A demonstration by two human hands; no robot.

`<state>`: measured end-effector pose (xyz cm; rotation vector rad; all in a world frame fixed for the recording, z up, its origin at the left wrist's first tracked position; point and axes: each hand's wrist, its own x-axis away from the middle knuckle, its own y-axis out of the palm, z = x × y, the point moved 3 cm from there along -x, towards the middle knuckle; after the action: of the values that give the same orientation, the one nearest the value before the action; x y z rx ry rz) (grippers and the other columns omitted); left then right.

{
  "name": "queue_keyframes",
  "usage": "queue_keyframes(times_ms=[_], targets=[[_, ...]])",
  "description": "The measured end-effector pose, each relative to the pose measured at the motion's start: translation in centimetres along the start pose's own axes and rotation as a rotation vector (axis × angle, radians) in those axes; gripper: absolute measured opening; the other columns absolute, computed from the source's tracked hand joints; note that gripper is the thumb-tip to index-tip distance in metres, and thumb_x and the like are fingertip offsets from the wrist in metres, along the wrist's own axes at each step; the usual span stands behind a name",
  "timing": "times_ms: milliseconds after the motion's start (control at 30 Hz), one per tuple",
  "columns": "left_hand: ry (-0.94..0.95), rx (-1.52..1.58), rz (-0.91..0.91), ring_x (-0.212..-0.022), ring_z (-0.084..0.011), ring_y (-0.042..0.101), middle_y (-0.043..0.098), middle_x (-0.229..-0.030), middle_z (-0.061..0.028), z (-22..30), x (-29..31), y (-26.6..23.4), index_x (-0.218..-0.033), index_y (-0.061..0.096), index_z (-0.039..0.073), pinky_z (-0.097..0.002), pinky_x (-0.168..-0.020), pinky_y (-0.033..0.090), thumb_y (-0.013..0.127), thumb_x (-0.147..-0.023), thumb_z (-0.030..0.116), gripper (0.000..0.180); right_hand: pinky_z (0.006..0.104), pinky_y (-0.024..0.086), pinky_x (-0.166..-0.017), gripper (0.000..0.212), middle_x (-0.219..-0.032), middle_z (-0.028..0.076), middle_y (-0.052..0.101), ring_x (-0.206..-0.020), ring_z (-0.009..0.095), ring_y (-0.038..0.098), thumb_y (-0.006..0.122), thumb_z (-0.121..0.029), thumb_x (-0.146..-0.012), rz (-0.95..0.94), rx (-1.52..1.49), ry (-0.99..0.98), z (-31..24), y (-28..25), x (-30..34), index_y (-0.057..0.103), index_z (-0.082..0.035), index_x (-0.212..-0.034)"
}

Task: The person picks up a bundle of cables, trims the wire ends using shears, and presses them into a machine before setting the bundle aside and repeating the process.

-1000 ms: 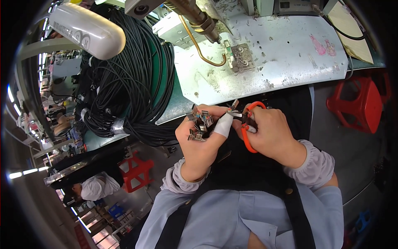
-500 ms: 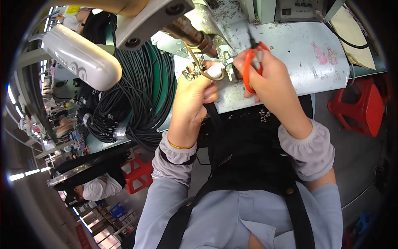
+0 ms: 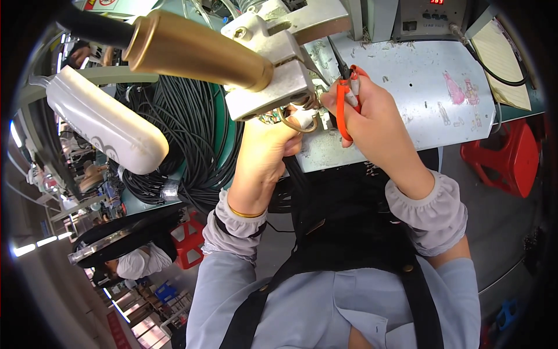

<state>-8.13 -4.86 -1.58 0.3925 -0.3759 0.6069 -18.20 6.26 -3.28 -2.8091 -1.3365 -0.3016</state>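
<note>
My left hand (image 3: 264, 142) is closed at the metal fixture on the worktable, beneath a soldering machine head. Small green and metallic bits show by its fingers, and a white cover is at a fingertip; what it grips is mostly hidden. My right hand (image 3: 378, 119) is wrapped round orange-handled pliers (image 3: 342, 110), their dark pointed jaws directed away from me. Its thumb and forefinger reach close to the fixture (image 3: 325, 119). Over my left fingers hangs the silver clamp (image 3: 261, 87), carrying a brass-coloured cylinder (image 3: 197, 52). A curved brown tube (image 3: 299, 129) loops by the left fingertips.
Coiled black cables (image 3: 192, 116) lie left of my left hand. A rounded white lamp-like housing (image 3: 110, 125) juts in at left. Metal scraps litter the pale metal sheet (image 3: 401, 75). A control box (image 3: 433, 20) stands behind it; a red stool (image 3: 511, 157) is at right.
The machine head with its clamp has come down toward me and now covers part of my left fingers. Both hands have stayed near the fixture; the pliers have shifted slightly left.
</note>
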Motion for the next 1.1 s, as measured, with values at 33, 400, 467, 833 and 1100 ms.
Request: queue_keyframes(times_ms=[33,400,467,833,1100], targets=[[0.006,-0.006,0.014,-0.041,-0.0015,0.029,0.041,-0.055,0.0040,0.1,0.1,0.0,-0.077,0.050,0.002,-0.0171,-0.037,0.020,0.060,-0.075,0.005,0.011,0.0204,0.038,-0.040,0.011,-0.064,0.002,0.051,-0.046,0.005,0.042,0.049,-0.006,-0.083,0.007,-0.022,-0.004,0.1,0.0,0.0,0.049,0.001,-0.090],[-0.012,-0.006,0.001,-0.043,-0.0021,0.032,0.044,-0.058,0.0033,0.0,0.9,0.2,-0.085,0.054,-0.001,-0.0179,-0.038,0.022,0.060,-0.074,0.004,0.013,0.0187,0.035,-0.040,0.009,-0.058,0.000,0.047,-0.044,0.005,0.042,0.050,-0.010,-0.084,0.051,0.051,-0.081,0.6,0.1,0.6,0.048,-0.002,-0.087],[-0.021,0.004,0.006,-0.043,-0.0022,0.032,0.044,-0.058,0.0031,-0.3,1.6,0.0,-0.086,0.054,-0.002,-0.0178,-0.038,0.022,0.060,-0.074,0.003,0.014,0.0181,0.034,-0.040,0.009,-0.057,0.000,0.047,-0.044,0.005,0.043,0.051,-0.012,-0.084,-0.007,-0.109,-0.052,0.0,0.4,1.7,0.047,-0.004,-0.084],[0.190,-0.122,0.152,-0.045,-0.0039,0.037,0.048,-0.061,0.0018,-2.7,8.4,0.3,-0.086,0.059,-0.003,-0.0171,-0.040,0.025,0.059,-0.074,-0.001,0.012,0.0171,0.034,-0.039,0.013,-0.059,0.002,0.048,-0.042,0.008,0.047,0.050,-0.015,-0.086,-0.094,-0.525,0.090,0.9,3.2,7.9,0.046,-0.004,-0.081],[0.087,0.055,0.140,-0.043,-0.0024,0.034,0.047,-0.060,0.0027,-2.5,4.6,-0.3,-0.085,0.057,0.000,-0.0171,-0.039,0.023,0.059,-0.075,0.001,0.011,0.0162,0.033,-0.038,0.011,-0.066,0.004,0.052,-0.044,0.007,0.049,0.049,-0.014,-0.086,0.033,-0.264,0.007,1.2,1.1,6.7,0.048,-0.003,-0.084]])
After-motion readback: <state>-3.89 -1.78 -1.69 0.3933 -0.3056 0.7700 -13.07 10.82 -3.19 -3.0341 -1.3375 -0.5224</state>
